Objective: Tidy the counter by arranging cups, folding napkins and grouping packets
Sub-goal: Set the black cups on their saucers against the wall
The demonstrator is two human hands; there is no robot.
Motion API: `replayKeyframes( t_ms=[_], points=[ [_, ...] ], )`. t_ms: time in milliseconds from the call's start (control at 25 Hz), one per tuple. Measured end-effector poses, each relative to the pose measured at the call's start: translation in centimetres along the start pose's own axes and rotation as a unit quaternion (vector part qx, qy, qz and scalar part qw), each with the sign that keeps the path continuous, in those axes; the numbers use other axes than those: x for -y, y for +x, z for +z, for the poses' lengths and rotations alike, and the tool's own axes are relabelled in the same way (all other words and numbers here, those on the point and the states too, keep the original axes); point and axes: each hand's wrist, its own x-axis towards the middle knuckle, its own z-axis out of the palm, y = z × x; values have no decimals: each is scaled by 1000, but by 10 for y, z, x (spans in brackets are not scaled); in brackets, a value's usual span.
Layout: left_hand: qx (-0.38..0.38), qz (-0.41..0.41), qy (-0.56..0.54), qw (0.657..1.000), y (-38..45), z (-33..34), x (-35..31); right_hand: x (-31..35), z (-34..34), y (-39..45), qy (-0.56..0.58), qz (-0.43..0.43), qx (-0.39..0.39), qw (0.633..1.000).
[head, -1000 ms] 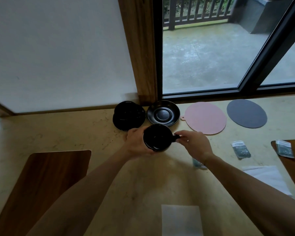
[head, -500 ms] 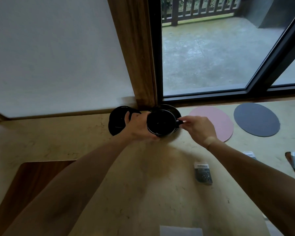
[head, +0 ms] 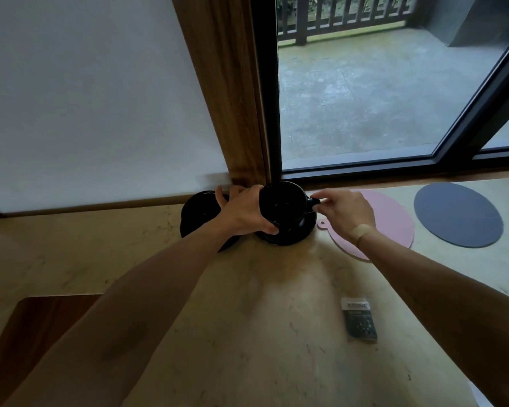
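The left hand curls round the black cup; the right hand pinches its handle; the cup sits over a black saucer near the counter's back edge, against the window frame; bare counter lies nearer, one packet well apart.

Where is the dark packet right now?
In the head view the dark packet lies flat on the counter, lower right of centre, under the right forearm and well in front of the pink mat.
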Motion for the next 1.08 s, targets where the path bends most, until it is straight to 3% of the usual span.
replayKeyframes(
  t_ms=[1080],
  points=[
    [4,-15,3,1000,7,12,6,0,18,2,-23,38,25,999]
  ],
)
